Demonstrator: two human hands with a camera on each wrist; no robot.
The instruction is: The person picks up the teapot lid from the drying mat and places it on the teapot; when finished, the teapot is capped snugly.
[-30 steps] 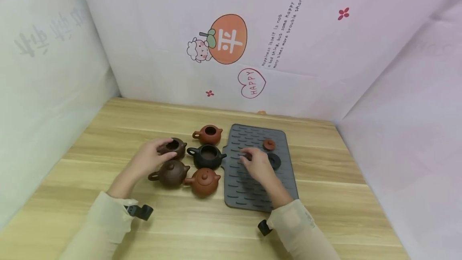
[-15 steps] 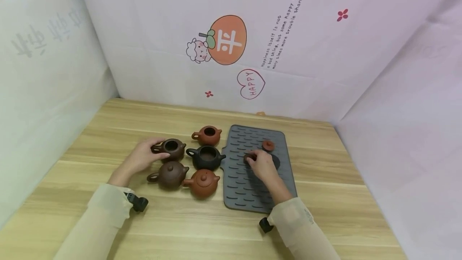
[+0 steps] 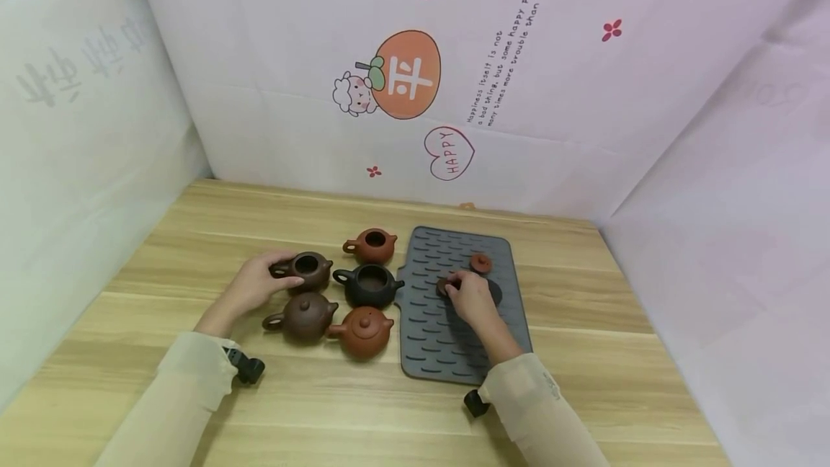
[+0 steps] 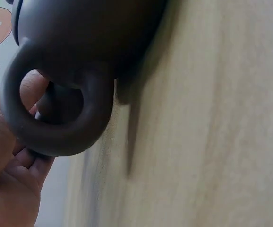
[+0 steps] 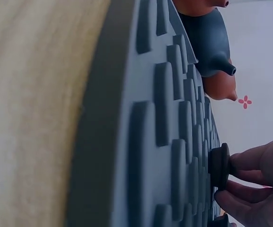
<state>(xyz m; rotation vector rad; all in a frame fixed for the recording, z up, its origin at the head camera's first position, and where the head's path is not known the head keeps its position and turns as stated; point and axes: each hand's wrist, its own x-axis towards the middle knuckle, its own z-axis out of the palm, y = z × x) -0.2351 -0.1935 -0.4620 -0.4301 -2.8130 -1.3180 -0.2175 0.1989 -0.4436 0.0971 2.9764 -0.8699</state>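
Observation:
My left hand (image 3: pixel 255 282) grips the lidless dark brown teapot (image 3: pixel 313 272) from its handle side, thumb and fingers on either side. In the left wrist view, the handle of the lidded brown teapot (image 4: pixel 75 135) stands in front of that hand. My right hand (image 3: pixel 472 298) pinches a small dark brown lid (image 5: pixel 219 165) between thumb and fingers, on the ribbed grey mat (image 3: pixel 428 352). Close by on the mat lie a black lid (image 3: pixel 495 292), partly hidden by the hand, and a reddish-brown lid (image 3: pixel 480 263).
Left of the mat stand a lidless black teapot (image 3: pixel 372 285), a lidless reddish teapot (image 3: pixel 375 246), a lidded reddish teapot (image 3: pixel 364 332) and the lidded brown one (image 3: pixel 306 318), close together. White printed sheets (image 3: pixel 519 164) wall the wooden table (image 3: pixel 337 409) at the back and sides.
The left hand has shifted from over the lidless brown teapot's top to its handle side. The right hand has lowered the brown lid from a tilted hold onto the mat, moving slightly right.

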